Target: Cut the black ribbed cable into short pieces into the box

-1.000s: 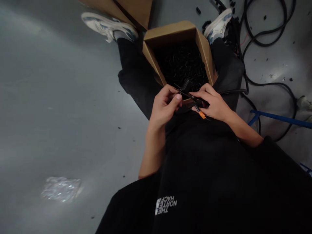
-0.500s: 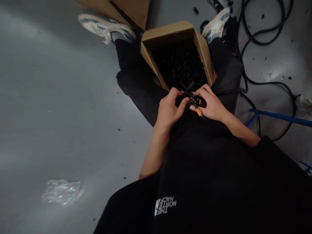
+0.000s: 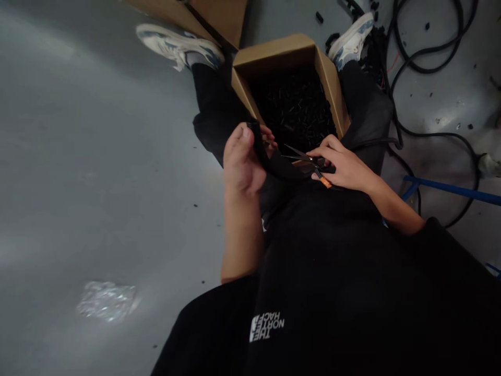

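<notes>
My left hand (image 3: 243, 164) is closed around the end of a black flexible tube (image 3: 257, 140), raised beside the box's near left corner. From there the tube bends down and runs toward the right, in front of my lap. In my right hand (image 3: 342, 164) is a pair of scissors (image 3: 309, 159) with black and orange handles. The scissor blades are apart and point left toward the tube, without visibly touching it. Beyond both hands stands an open cardboard box (image 3: 274, 50), holding many short black pieces (image 3: 297, 104).
Long black tubing (image 3: 434, 134) lies coiled on the floor at the right, beside a blue metal bar (image 3: 457, 188). A clear plastic bag (image 3: 107, 301) rests on the floor at lower left. Another cardboard box (image 3: 223, 18) stands at the top. Small black scraps dot the floor.
My left hand has moved left, away from the scissors, and turned upward with the tube end in it. My right hand stays nearly in place with the scissors.
</notes>
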A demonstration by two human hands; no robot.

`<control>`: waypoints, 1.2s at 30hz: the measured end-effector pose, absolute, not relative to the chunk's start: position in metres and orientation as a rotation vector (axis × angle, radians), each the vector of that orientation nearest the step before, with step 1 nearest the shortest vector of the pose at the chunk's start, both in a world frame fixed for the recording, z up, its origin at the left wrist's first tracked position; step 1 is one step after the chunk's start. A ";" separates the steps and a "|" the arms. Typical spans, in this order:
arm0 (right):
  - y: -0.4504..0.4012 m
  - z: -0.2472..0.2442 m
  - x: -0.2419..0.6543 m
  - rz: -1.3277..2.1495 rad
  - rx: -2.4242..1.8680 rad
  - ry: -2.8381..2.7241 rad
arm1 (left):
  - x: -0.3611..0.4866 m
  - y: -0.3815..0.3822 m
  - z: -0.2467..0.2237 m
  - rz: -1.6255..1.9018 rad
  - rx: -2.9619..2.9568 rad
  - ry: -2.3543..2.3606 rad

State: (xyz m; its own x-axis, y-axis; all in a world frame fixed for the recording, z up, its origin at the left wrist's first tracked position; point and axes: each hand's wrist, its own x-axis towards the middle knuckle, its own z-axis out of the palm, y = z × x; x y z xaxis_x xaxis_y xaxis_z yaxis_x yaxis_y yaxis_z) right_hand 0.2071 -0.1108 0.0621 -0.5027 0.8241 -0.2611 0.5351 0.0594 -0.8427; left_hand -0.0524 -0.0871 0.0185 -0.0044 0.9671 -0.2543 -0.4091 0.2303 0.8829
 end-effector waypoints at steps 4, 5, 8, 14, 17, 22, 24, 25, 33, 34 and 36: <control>-0.107 0.069 0.198 1.375 -1.333 -2.117 | -0.051 -0.085 0.021 1.090 0.657 1.007; -0.106 0.070 0.195 1.358 -1.331 -2.129 | -0.050 -0.085 0.020 1.033 0.680 0.997; -0.107 0.065 0.191 1.326 -1.338 -2.124 | -0.050 -0.084 0.014 0.899 0.802 0.986; -0.113 0.047 0.189 1.314 -1.406 -1.922 | -0.051 -0.086 0.002 0.936 0.957 1.107; -0.115 0.041 0.189 1.315 -1.419 -1.842 | -0.050 -0.089 0.003 0.915 0.984 1.101; -0.112 0.043 0.191 1.364 -1.376 -1.821 | -0.044 -0.092 0.008 0.945 0.960 1.066; -0.110 0.047 0.194 1.390 -1.333 -1.839 | -0.041 -0.094 0.009 0.880 0.924 0.999; -0.110 0.049 0.195 1.398 -1.317 -1.857 | -0.039 -0.095 0.009 0.844 0.907 0.965; -0.118 0.051 0.198 1.240 -1.381 -1.954 | -0.032 -0.098 0.015 0.934 0.886 1.033; -0.120 0.051 0.198 1.231 -1.384 -1.943 | -0.032 -0.098 0.015 0.948 0.898 1.048; -0.121 0.050 0.199 1.238 -1.406 -1.932 | -0.031 -0.098 0.013 0.963 0.953 1.088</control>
State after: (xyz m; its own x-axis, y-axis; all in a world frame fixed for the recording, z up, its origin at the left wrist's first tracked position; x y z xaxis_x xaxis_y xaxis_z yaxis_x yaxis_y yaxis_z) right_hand 0.1986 -0.1212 0.0500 -0.3812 0.9132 -0.1440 0.5124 0.0791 -0.8551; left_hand -0.0310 -0.0984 0.0132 0.1842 0.9471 -0.2628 -0.1457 0.2907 0.9457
